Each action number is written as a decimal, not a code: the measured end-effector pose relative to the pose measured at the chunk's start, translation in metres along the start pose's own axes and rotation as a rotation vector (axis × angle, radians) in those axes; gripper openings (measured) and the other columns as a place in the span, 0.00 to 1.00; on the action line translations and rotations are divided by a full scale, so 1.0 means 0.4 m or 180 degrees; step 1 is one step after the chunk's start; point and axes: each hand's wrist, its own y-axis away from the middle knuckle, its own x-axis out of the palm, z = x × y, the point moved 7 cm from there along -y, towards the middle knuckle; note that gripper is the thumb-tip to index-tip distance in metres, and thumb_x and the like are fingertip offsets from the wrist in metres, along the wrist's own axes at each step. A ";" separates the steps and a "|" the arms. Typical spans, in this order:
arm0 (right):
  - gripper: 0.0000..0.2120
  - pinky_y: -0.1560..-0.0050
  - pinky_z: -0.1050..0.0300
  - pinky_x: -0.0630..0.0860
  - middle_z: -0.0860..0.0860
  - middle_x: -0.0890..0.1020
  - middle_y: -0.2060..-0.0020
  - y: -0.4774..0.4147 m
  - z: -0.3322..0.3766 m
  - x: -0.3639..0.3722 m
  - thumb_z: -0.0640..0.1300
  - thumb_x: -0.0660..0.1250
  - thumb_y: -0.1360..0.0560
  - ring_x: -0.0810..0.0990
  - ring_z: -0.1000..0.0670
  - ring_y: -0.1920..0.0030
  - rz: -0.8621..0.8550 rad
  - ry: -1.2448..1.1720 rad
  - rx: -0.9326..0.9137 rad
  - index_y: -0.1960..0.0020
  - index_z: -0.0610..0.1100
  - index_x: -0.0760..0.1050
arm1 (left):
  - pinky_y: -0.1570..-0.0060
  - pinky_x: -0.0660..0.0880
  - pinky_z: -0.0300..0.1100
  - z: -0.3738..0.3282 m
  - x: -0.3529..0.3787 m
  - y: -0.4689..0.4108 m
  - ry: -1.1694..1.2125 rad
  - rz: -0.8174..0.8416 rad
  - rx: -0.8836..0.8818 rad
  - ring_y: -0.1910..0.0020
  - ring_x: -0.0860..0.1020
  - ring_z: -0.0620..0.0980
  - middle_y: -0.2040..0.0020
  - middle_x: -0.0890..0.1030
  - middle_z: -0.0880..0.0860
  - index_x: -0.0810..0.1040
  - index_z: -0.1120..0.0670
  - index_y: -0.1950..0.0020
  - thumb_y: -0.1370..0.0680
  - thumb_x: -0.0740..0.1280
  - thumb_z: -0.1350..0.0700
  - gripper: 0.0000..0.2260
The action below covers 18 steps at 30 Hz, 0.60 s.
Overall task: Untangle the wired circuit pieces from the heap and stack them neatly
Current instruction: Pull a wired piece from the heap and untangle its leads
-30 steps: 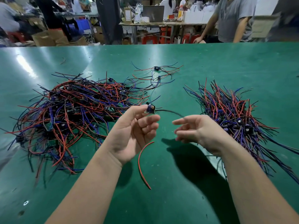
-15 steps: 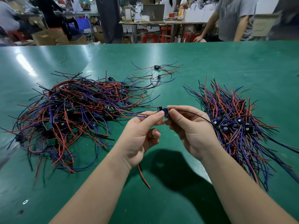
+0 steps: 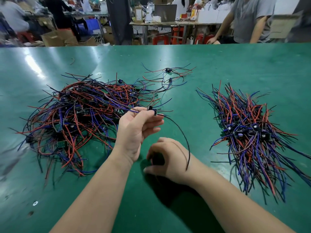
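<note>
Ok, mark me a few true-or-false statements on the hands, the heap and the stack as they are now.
1. The left hand pinches a circuit piece above the table. True.
2. The tangled heap lies right of the neat stack. False: the heap is on the left, the stack on the right.
3. A black wire from the held piece arcs over the right hand. True.
4. The right hand rests on the neat stack. False: it is apart from it, fingers curled, beside the left wrist.
</note>
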 end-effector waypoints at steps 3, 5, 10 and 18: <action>0.12 0.60 0.63 0.70 0.53 0.80 0.64 0.001 -0.047 -0.037 0.35 0.68 0.32 0.76 0.53 0.64 -0.0307 -0.0286 0.0364 0.50 0.45 0.79 | 0.66 0.79 0.37 -0.004 -0.005 -0.006 0.0128 -0.0056 0.0079 0.65 0.84 0.51 0.65 0.84 0.56 0.73 0.55 0.56 0.22 0.63 0.63 0.04; 0.15 0.56 0.59 0.73 0.50 0.81 0.60 0.012 -0.100 -0.058 0.33 0.64 0.30 0.78 0.49 0.59 -0.0490 -0.0099 0.0739 0.46 0.45 0.76 | 0.66 0.79 0.37 -0.005 -0.008 -0.011 0.0222 -0.0089 0.0112 0.65 0.83 0.50 0.65 0.84 0.56 0.73 0.56 0.54 0.22 0.63 0.63 0.03; 0.18 0.46 0.52 0.71 0.47 0.78 0.50 0.024 -0.189 -0.090 0.32 0.59 0.27 0.74 0.43 0.45 -0.0521 0.0791 0.1507 0.41 0.47 0.71 | 0.67 0.77 0.36 0.001 -0.013 -0.012 0.0018 -0.0080 0.0078 0.70 0.79 0.47 0.67 0.83 0.53 0.77 0.56 0.58 0.22 0.64 0.62 0.06; 0.16 0.58 0.61 0.79 0.54 0.84 0.67 0.031 -0.146 -0.138 0.28 0.67 0.28 0.83 0.56 0.64 -0.1873 -0.2371 0.1049 0.59 0.49 0.79 | 0.67 0.77 0.35 0.068 0.021 -0.003 -0.1236 0.0412 -0.0185 0.72 0.79 0.43 0.67 0.83 0.52 0.79 0.60 0.61 0.24 0.69 0.61 0.06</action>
